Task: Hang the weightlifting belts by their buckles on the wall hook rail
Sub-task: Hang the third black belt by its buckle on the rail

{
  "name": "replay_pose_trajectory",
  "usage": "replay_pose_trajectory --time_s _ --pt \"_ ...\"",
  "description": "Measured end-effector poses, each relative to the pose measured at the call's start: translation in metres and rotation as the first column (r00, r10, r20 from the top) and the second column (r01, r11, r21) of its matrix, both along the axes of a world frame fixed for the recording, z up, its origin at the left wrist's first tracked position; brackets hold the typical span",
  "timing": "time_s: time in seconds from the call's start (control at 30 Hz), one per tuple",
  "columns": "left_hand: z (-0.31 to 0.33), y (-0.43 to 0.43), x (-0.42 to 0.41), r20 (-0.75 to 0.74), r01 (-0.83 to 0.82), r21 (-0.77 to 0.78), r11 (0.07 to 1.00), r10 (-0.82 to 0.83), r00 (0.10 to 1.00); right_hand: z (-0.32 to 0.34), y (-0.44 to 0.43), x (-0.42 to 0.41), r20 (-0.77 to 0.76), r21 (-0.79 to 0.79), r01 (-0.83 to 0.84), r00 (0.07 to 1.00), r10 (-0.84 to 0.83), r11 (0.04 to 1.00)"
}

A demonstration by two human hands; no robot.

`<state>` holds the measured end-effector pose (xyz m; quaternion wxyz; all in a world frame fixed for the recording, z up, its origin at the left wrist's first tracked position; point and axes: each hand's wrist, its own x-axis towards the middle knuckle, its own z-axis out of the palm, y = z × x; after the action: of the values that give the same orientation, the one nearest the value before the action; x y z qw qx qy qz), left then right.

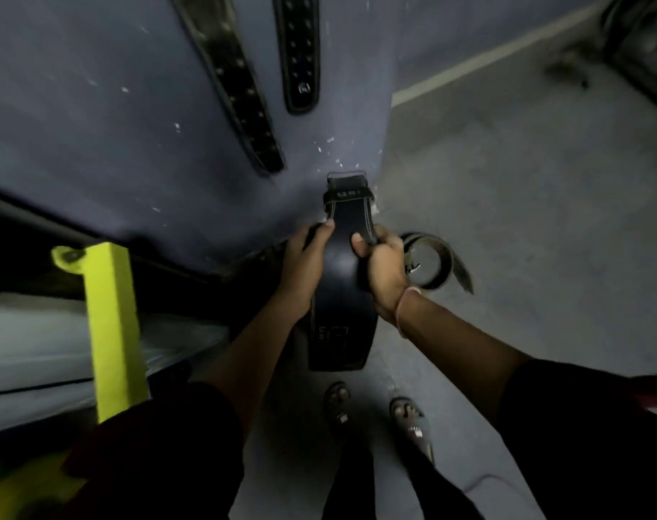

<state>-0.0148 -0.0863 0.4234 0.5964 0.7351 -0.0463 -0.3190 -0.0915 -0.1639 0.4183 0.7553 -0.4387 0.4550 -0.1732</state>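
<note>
Both arms reach forward, left hand (pixel 303 265) and right hand (pixel 384 272) curled in a grip.

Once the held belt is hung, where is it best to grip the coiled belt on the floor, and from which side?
Probably at the strap just beside its metal buckle, coming from above. The coiled belt lies with its loop open upward, so fingers can drop inside and pinch the band, and the buckle stays free for hanging.
</note>
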Motion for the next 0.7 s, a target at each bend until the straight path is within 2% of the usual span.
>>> replay_pose_trajectory --time_s 0.1,0.3,0.5,0.7 --pt "0.06 -0.002 0.009 0.015 -0.007 -0.1 0.995 0.008 1.0 0.055 0.013 -0.005 0.065 -0.082 -0.109 0.991 0.114 0.991" --pt "0.169 0.013 -0.008 0.002 -0.161 -0.314 0.936 0.17 0.985 0.169 0.016 -0.016 0.09 -0.321 -0.221 0.961 0.262 0.921" --pt "0.275 0.02 -0.042 0.136 -0.098 -0.48 0.872 0.184 0.973 0.278 0.004 -0.023 0.171 -0.437 -0.2 0.939 0.3 0.877" --pt "0.35 0.036 -0.079 0.267 0.035 -0.513 0.858 0.121 0.956 0.377 0.003 -0.028 0.315 -0.537 -0.157 0.874 0.369 0.829"
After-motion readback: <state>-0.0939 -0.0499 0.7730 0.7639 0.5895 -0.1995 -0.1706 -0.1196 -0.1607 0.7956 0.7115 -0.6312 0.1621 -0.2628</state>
